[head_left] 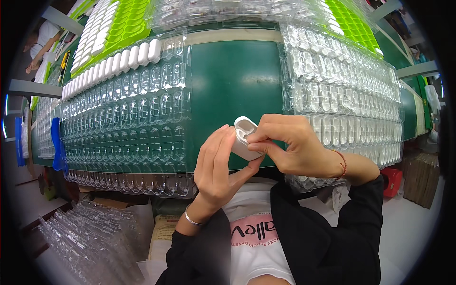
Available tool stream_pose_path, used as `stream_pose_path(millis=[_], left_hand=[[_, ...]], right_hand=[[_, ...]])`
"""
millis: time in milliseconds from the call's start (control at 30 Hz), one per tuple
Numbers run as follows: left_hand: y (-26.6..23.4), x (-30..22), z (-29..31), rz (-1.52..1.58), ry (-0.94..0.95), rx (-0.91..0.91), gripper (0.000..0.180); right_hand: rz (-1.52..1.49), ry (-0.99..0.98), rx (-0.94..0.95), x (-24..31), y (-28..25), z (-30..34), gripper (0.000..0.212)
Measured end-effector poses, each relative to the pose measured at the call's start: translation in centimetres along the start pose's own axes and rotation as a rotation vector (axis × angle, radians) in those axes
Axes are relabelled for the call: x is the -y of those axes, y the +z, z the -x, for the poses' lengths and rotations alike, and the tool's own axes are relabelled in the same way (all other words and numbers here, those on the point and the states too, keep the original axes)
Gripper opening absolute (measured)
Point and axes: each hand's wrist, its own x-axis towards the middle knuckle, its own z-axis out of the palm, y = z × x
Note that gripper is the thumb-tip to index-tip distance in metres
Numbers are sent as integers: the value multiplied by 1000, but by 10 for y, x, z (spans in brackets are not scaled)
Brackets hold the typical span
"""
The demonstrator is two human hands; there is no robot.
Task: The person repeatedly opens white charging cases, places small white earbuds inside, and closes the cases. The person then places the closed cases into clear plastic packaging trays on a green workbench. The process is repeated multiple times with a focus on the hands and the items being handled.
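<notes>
Over the near edge of the green table, my left hand [216, 164] holds a small white earbud charging case [246, 150] between fingers and thumb. The case is tilted, and its lid [245, 125] is flipped up. My right hand [297, 147] comes in from the right with thumb and forefinger pinched at the mouth of the case. Whatever lies between those fingertips is hidden. To the left is a clear plastic tray [128, 111] of moulded pockets, with a row of white cases [124, 59] along its far side.
More clear trays [342, 97] lie on the right. Lime-green trays [129, 21] with white pieces stand at the back. A blue clip-like piece [57, 145] sits at the left edge. Clear trays [90, 237] pile up at lower left. Another person [45, 40] is at far left.
</notes>
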Motion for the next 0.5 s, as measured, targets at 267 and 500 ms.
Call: stream_pose_path(millis=[267, 500], left_hand=[[4, -8, -7, 66, -105, -106, 71], [0, -9, -9, 55, -64, -140, 70]], right_hand=[[-11, -23, -160, 8, -9, -3, 17], [-1021, 651, 329, 4, -10, 0, 45]])
